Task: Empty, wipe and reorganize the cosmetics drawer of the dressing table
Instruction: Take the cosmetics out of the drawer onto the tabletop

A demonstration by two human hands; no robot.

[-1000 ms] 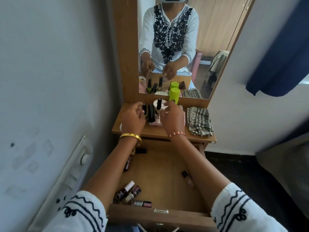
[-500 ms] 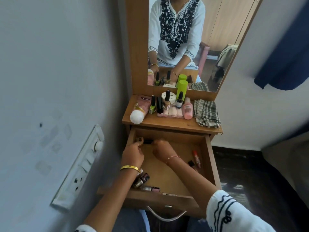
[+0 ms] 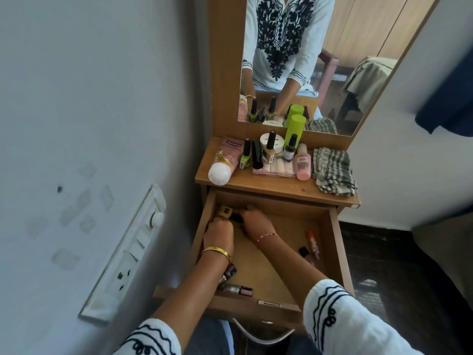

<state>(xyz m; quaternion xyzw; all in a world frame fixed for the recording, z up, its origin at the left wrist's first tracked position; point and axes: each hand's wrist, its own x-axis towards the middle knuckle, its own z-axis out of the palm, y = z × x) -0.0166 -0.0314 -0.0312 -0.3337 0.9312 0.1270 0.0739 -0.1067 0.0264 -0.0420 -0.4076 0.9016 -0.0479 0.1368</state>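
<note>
Head view puts me over the open drawer of the dressing table, and I take that drawer as my landmark; both hands are down at its far left corner, close together. My left hand is curled over something near the left wall, though I cannot tell what it holds, if anything; my right hand lies just beside it, fingers bent toward a dark tube and a small gold-capped item, and whether it has actually pinched either I cannot tell.

I judge this to be the emptying step, not yet finished; the next move calls for a firm grip on those back-corner pieces and a lift clear of the drawer's rear edge onto the shelf above it.

The drawer is pulled well out, plain wood inside, its floor mostly bare; a red lipstick and a black-capped bottle lie toward its right side; a few small polish bottles sit at its near left corner, partly under my left forearm. On the shelf above the drawer stand the bottles already out, with a checked cloth at the right end, likely for the wipe.
</note>
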